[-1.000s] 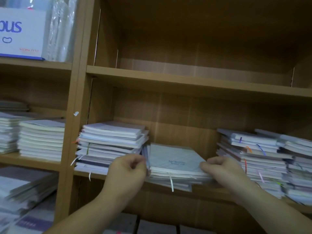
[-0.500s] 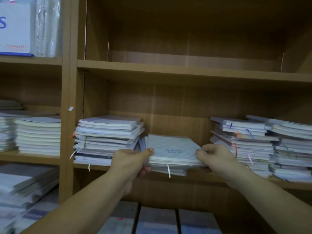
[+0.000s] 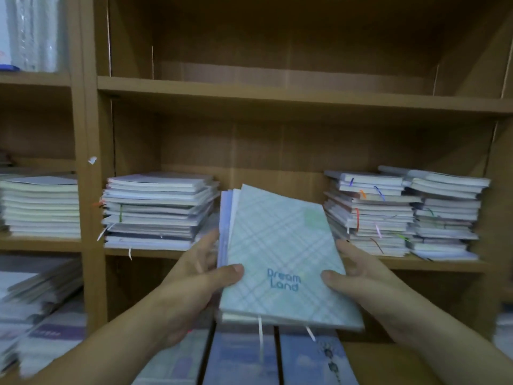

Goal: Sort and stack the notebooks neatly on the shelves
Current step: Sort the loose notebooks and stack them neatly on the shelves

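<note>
Change vs 1.0 s ago: the bundle lay flat in the gap on the shelf (image 3: 150, 253) with a hand at each side. It is now lifted off, drawn toward the person and tipped up so the top cover faces the camera.

Left stack (image 3: 158, 209): on the shelf, untouched, edges a little uneven.

Left hand (image 3: 200, 276): thumb on the cover near its left edge, fingers behind. Clamped on the bundle.

Bundle (image 3: 277, 245): held in the air in front of the shelf edge, between the left stack and the right stacks, above the notebooks lying lower down (image 3: 241, 357). The gap it came from is hidden behind it.

Right hand (image 3: 358, 276): thumb on the cover near its right edge, fingers underneath. Also clamped on the bundle. The hands are apart, with the bundle's width between them.

Right stacks (image 3: 369, 215): two on the shelf, ragged, with coloured ribbons sticking out.

Judgement: the bundle looks pulled out for squaring or checking and is not yet placed. Re-stacking is still to do.

Look of the bundle:
- It is several thin notebooks.
- The top cover is pale blue-green plaid with "Dream Land" in blue and a pale green patch near the upper right corner.
- On the left, a lilac edge and a white edge fan out from behind, so it is not squared.
- Two white ribbons (image 3: 260, 337) hang from the bottom edge.
- There is slight motion blur.
</note>
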Action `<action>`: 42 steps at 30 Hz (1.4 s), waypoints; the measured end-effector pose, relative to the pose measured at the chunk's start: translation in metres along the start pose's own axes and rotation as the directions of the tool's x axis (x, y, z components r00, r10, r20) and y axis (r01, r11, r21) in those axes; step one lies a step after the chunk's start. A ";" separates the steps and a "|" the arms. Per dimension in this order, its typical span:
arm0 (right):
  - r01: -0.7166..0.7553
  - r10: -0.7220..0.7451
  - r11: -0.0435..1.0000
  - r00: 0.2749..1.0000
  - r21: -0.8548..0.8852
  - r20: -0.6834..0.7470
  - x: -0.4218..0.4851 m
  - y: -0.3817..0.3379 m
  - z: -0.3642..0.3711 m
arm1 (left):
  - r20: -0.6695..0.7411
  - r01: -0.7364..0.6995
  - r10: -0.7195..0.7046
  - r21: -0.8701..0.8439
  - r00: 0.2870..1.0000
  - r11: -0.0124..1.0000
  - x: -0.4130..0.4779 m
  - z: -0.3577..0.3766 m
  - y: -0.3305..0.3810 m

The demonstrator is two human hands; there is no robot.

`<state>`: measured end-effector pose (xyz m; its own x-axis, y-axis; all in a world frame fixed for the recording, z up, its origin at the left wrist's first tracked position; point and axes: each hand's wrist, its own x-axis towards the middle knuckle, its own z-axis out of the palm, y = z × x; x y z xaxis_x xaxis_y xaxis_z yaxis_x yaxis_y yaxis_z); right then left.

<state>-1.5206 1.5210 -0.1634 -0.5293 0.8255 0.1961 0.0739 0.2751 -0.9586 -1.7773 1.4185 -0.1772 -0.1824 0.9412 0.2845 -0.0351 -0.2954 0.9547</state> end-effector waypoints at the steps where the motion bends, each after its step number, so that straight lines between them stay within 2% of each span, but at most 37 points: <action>1: 0.017 -0.018 1.000 0.999 -0.021 -0.036 -0.006 0.007 -0.001 | 0.040 -0.009 0.008 0.021 0.999 1.000 -0.006 0.001 -0.008; 5: 0.023 -0.051 0.988 0.983 -0.155 -0.176 -0.024 0.068 -0.010 | 0.156 -0.082 0.048 0.220 0.987 0.972 -0.027 0.017 -0.053; 10: -0.016 -0.025 0.992 0.950 -0.129 -0.312 -0.048 0.150 -0.026 | -0.031 0.070 -0.063 0.378 0.998 0.923 -0.027 0.052 -0.134; 13: -0.030 -0.022 0.990 0.935 -0.140 -0.354 -0.052 0.178 -0.046 | -0.064 0.124 -0.107 0.454 0.992 0.882 -0.011 0.084 -0.169; 19: -0.087 -0.026 0.975 0.869 -0.205 -0.493 -0.035 0.216 -0.125 | 0.034 0.068 -0.100 0.512 0.994 0.856 0.048 0.161 -0.221; 25: -0.111 -0.076 0.964 0.756 -0.241 -0.650 -0.016 0.271 -0.188 | 0.099 -0.001 -0.060 0.524 0.993 0.852 0.113 0.221 -0.279; 30: -0.153 -0.018 0.972 0.706 -0.177 -0.708 -0.007 0.325 -0.203 | 0.109 -0.036 -0.038 0.608 0.993 0.793 0.136 0.244 -0.319; 35: -0.136 0.021 0.986 0.693 -0.101 -0.720 -0.002 0.353 -0.211 | 0.159 -0.133 0.031 0.684 0.987 0.717 0.141 0.254 -0.330; 42: -0.129 0.070 0.991 0.732 -0.037 -0.678 -0.007 0.377 -0.211 | 0.195 -0.071 -0.127 0.769 0.973 0.635 0.128 0.255 -0.343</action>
<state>-1.3109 1.7225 -0.4826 0.1904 0.9576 0.2162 0.1728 0.1841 -0.9676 -1.5381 1.6818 -0.4465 0.0182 0.9848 0.1725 0.7462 -0.1283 0.6532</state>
